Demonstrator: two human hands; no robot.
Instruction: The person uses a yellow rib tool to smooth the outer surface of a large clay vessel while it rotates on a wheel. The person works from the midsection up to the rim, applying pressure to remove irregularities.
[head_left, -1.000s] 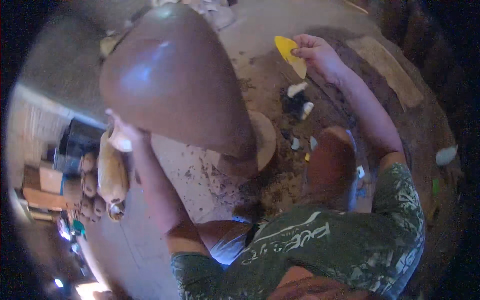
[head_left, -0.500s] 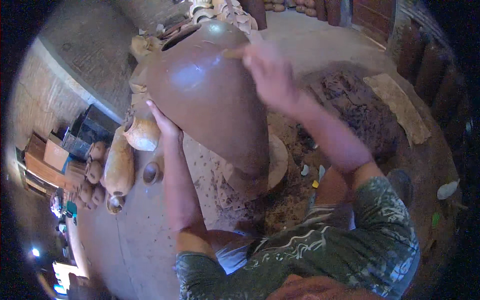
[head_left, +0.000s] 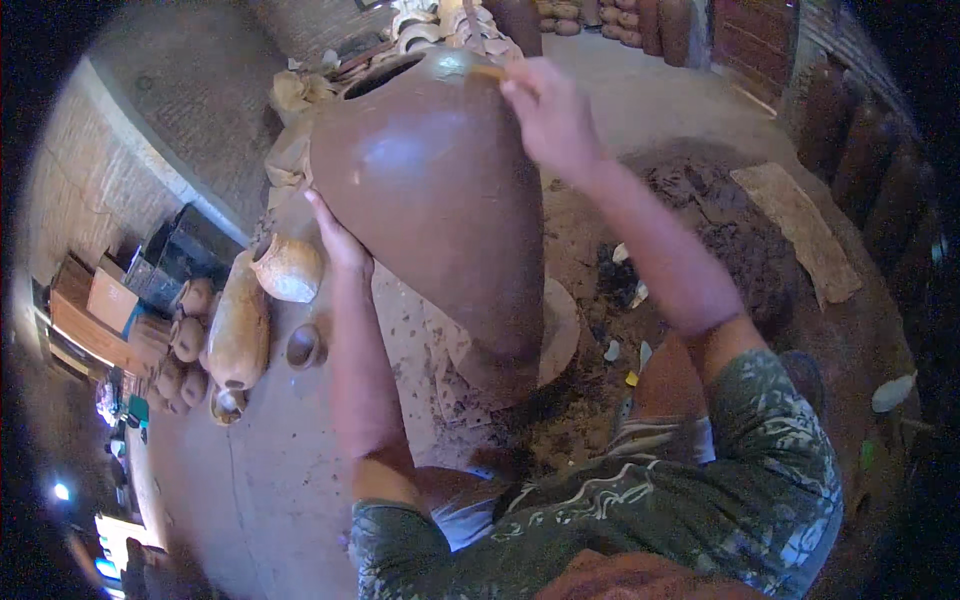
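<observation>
A large brown clay jar [head_left: 440, 190], smooth and shiny with moisture, stands in front of me and narrows toward its foot. Its dark mouth shows at the top left. My left hand [head_left: 343, 243] lies stretched out along the jar's left side, fingers extended, touching the wall. Up at the jar's right shoulder, my right hand [head_left: 552, 112] is closed round a thin tan tool [head_left: 488, 71]; its flat end meets the wet clay. Most of the tool is hidden in the fingers.
On the left floor lie a long pale jar [head_left: 240, 325], a whitish pot [head_left: 287, 268] and a small bowl [head_left: 303, 346]. A mound of dark clay [head_left: 735, 225] and a tan cloth-like sheet [head_left: 800, 235] lie on the right. Tall dark jars [head_left: 825, 125] line the right wall.
My right hand has moved up and slightly right with the tool, toward the jar's rim. The left hand stays at the jar's side; the whole view has shifted a little.
</observation>
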